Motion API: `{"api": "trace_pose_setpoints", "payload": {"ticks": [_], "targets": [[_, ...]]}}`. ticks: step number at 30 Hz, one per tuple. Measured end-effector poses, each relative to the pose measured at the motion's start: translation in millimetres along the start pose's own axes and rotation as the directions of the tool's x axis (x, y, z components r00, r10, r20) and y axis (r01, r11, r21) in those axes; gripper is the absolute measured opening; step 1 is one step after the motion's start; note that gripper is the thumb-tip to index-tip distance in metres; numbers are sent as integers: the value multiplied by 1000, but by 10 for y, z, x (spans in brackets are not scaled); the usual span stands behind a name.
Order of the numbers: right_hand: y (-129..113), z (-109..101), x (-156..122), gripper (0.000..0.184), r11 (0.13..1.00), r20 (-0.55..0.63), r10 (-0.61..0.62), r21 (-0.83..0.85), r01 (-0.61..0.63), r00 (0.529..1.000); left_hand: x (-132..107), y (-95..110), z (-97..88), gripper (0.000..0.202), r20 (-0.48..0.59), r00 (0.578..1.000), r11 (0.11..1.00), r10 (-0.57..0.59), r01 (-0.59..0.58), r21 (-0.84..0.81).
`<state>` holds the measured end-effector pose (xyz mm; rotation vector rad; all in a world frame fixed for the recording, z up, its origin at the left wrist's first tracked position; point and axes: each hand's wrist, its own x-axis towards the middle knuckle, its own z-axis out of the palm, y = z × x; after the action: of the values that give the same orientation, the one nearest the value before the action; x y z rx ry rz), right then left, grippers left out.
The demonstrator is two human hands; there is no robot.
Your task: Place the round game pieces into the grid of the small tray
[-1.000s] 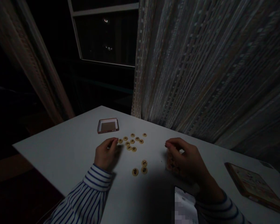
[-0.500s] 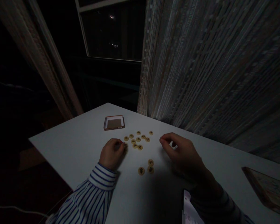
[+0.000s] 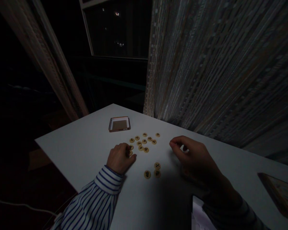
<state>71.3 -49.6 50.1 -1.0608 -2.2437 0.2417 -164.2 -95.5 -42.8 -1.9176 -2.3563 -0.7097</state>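
My left hand [image 3: 120, 158] rests low over the table, thumb spread from the fingers, beside two round yellowish game pieces with dark marks, one of them a piece [image 3: 130, 153] partly covered by the fingers. Beyond it lies a loose cluster of several such pieces [image 3: 144, 141], with a lone piece [image 3: 157, 134] at its right. Nearer me are three more, including a piece [image 3: 147, 174] on the left and a piece [image 3: 157, 165] at the top. My right hand [image 3: 190, 153] hovers right of the cluster, thumb and forefinger tips together, with nothing visible between them.
A shallow rectangular tin or lid [image 3: 119, 129] lies at the back of the white table [image 3: 86, 140]. Partly under my right forearm is a lit phone [image 3: 199, 210]. A brown-edged box or tray [image 3: 280, 195] lies at the right. String curtains [image 3: 194, 64] hang behind the table.
My left thumb has moved away from the fingers, and two pieces now show beside them. My right hand keeps its pinch. The whole view has shifted slightly.
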Motion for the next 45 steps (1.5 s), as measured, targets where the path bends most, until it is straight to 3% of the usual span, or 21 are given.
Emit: {"api": "trace_pose_setpoints", "payload": {"ticks": [7, 15, 21, 26, 30, 36, 45], "targets": [[-5, -13, -6, 17, 1000, -10, -11, -15, 11, 1000, -2, 21, -20, 27, 48, 998, 997, -37, 34, 70], [2, -24, -11, 17, 999, -36, -30, -13, 30, 999, 9, 15, 5, 21, 17, 1000, 999, -25, 24, 34], [2, -23, -12, 15, 999, -43, -48, -13, 48, 998, 13, 6, 44, 23, -152, 988, 988, 25, -47, -145], [3, -33, -13, 14, 999, -44, -49, -15, 49, 998, 10, -27, 102, 31, -318, 942, 943, 108, -198, -266], [11, -52, -20, 13, 998, -55, -63, -28, 61, 997, 10, -29, 120, 34, -384, 914, 904, 134, -271, -331], [10, -72, -20, 13, 998, -69, -61, -36, 58, 996, 10, -12, 126, 35, -362, 925, 865, 112, -270, -423], [52, -156, -29, 11, 998, -101, -52, -32, 49, 993, 19, -12, 155, 30, -334, 934, 859, 125, -270, -435]]}}
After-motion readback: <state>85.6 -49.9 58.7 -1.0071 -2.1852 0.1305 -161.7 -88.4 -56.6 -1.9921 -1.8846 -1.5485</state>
